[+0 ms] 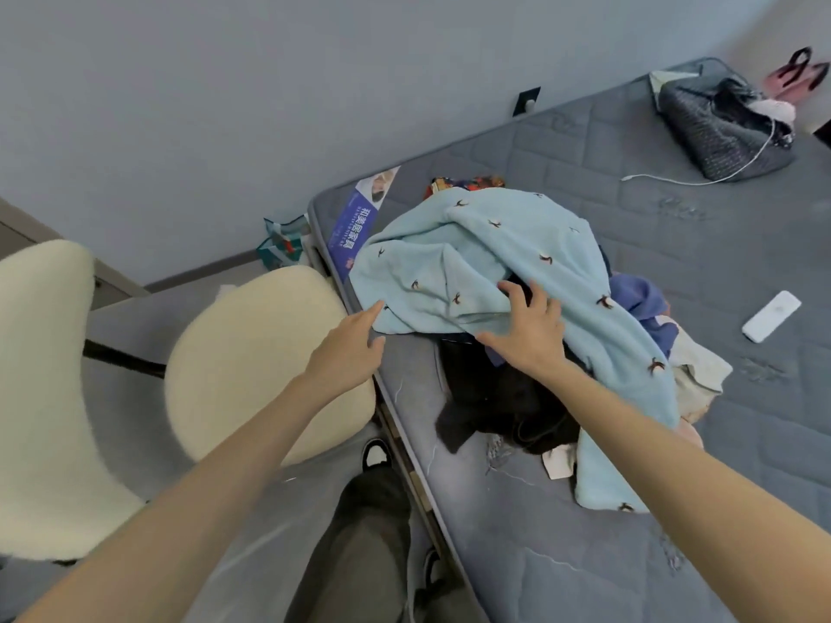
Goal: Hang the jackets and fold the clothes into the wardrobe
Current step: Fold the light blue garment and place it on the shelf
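Observation:
A pile of clothes lies on the bare grey mattress [562, 555]. On top is a light blue garment with small bird prints [485, 249]. Under it I see a black garment [494, 397], a dark blue one [638, 299], a cream one [697, 375] and a patterned red-and-orange piece [467, 182] at the far side. My left hand [355, 348] reaches toward the blue garment's near-left edge, fingers apart, just touching it. My right hand [526, 330] hovers over the blue and black cloth with fingers spread, holding nothing.
Two cream fleecy chairs [252, 357] [40, 388] stand left of the bed. A white remote [771, 316] and a dark bag [719, 128] with a white cable [674, 179] lie on the mattress. A teal bag [283, 240] sits by the wall.

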{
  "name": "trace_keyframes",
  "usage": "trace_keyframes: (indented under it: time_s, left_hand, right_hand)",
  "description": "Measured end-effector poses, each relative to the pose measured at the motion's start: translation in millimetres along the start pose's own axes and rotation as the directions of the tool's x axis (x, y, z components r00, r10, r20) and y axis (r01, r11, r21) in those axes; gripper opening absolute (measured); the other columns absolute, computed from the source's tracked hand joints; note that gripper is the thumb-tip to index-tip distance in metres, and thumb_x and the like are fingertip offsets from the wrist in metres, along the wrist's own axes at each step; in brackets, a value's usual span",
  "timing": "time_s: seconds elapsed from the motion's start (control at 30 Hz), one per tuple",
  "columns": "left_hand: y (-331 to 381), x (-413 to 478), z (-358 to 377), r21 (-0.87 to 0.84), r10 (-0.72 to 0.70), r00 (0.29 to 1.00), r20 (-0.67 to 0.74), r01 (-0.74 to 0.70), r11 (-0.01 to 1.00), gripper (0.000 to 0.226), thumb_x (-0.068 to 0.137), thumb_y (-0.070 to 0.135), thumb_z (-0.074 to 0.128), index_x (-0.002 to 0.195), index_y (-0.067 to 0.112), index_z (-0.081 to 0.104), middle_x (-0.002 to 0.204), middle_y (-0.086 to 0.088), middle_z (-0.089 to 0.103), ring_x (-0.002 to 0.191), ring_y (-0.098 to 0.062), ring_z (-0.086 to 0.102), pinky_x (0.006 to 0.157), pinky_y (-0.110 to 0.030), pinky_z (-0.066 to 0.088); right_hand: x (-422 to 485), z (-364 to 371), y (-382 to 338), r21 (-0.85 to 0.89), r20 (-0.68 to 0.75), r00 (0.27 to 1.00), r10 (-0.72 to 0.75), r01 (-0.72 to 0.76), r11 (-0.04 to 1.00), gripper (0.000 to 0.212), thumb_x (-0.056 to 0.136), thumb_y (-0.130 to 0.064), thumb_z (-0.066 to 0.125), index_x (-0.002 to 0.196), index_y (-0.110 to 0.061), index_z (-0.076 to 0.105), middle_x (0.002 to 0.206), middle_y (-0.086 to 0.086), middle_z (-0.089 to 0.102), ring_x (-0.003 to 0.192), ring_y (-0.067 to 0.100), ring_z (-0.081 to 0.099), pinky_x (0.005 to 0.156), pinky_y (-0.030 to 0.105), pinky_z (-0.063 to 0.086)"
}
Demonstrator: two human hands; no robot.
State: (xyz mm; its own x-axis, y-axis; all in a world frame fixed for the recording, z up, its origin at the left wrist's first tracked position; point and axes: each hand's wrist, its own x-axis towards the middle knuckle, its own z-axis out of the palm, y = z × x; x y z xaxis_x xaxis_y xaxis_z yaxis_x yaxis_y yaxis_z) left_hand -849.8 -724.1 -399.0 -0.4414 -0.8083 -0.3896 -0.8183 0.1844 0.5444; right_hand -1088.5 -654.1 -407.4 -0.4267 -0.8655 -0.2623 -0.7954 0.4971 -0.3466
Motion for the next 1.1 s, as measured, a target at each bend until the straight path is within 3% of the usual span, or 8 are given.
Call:
trace_keyframes:
  time_s: [0.3,0.43,0.57,0.67,0.8,0.93,1.0,1.1]
  left_hand:
    - [-24,152,1,-0.088,0.057,0.994,0.095,-0.049,0.995,0.057,0.1,0.024,0.041,0.152,0.023,0.018,0.154,-0.007,0.029,0.136,-0.023,0.035,0.107,-0.031,0.031]
    - [-25,190,6,-0.126,0.044,0.989,0.144,-0.026,0.992,0.057,0.1,0.024,0.04,0.152,0.022,0.017,0.157,-0.004,0.023,0.142,-0.02,0.025,0.111,-0.032,0.026]
    - [-21,207,5,-0.181,0.051,0.994,0.093,-0.034,0.983,0.057,0.1,0.02,0.042,0.152,0.02,0.018,0.156,-0.002,0.023,0.143,-0.017,0.022,0.111,-0.028,0.023]
    - [-15,209,6,-0.252,0.058,0.997,0.06,-0.041,0.967,0.06,0.098,0.015,0.042,0.152,0.022,0.017,0.156,-0.002,0.022,0.143,-0.016,0.02,0.111,-0.028,0.022]
    - [-7,207,21,-0.229,0.063,0.995,0.081,-0.043,0.972,0.059,0.097,0.014,0.042,0.151,0.026,0.022,0.157,-0.003,0.018,0.144,-0.019,0.016,0.113,-0.033,0.021]
    - [5,206,43,-0.173,0.108,0.986,0.129,-0.085,0.981,0.063,0.095,0.015,0.048,0.151,0.024,0.02,0.157,-0.005,0.018,0.145,-0.022,0.016,0.11,-0.033,0.023]
    - [13,212,50,-0.113,0.11,0.991,0.074,-0.102,0.988,0.067,0.094,0.026,0.051,0.152,0.027,0.016,0.154,-0.002,0.027,0.141,-0.026,0.023,0.11,-0.042,0.025]
    - [26,228,52,0.073,0.12,0.988,0.101,-0.127,0.989,0.069,0.09,0.052,0.051,0.147,0.045,0.014,0.135,0.003,0.045,0.127,-0.032,0.034,0.105,-0.054,0.022]
  right_hand:
    - [142,69,0,-0.323,0.013,0.98,0.199,-0.184,0.928,0.102,0.065,-0.055,0.076,0.144,-0.038,0.013,0.153,0.026,0.003,0.137,0.054,0.012,0.111,0.062,0.008]
    - [161,68,10,-0.219,-0.048,0.992,0.118,-0.126,0.968,0.055,0.077,-0.022,0.067,0.124,-0.023,0.038,0.107,0.016,0.046,0.073,0.029,0.047,0.07,0.035,0.036]
    - [147,53,8,0.034,-0.096,0.995,-0.018,0.022,0.999,0.031,0.071,-0.013,0.065,0.098,-0.017,0.05,0.078,0.005,0.054,0.067,0.03,0.049,0.062,0.034,0.032]
    - [113,43,7,0.13,0.191,0.967,-0.169,0.145,0.981,0.036,0.062,-0.023,0.079,0.078,-0.031,0.047,0.062,-0.01,0.048,0.064,0.018,0.045,0.058,0.024,0.025]
    - [70,44,25,0.071,0.722,0.682,-0.113,0.089,0.993,0.029,0.073,-0.036,0.077,0.098,-0.038,0.061,0.085,-0.018,0.053,0.081,0.008,0.051,0.072,0.019,0.04]
    - [83,37,37,0.177,0.15,0.989,-0.013,-0.014,0.984,0.026,0.089,-0.024,0.061,0.115,-0.026,0.063,0.107,-0.004,0.065,0.1,0.021,0.059,0.086,0.031,0.046]
    - [107,26,41,0.112,-0.228,0.972,0.063,-0.038,0.993,0.045,0.083,-0.019,0.064,0.127,-0.021,0.054,0.127,0.007,0.055,0.114,0.032,0.047,0.095,0.03,0.031]
    - [146,14,53,0.398,-0.173,0.891,0.419,-0.326,0.857,0.096,0.076,-0.03,0.076,0.15,-0.021,0.017,0.154,0.011,0.023,0.135,0.029,0.025,0.107,0.034,0.018]
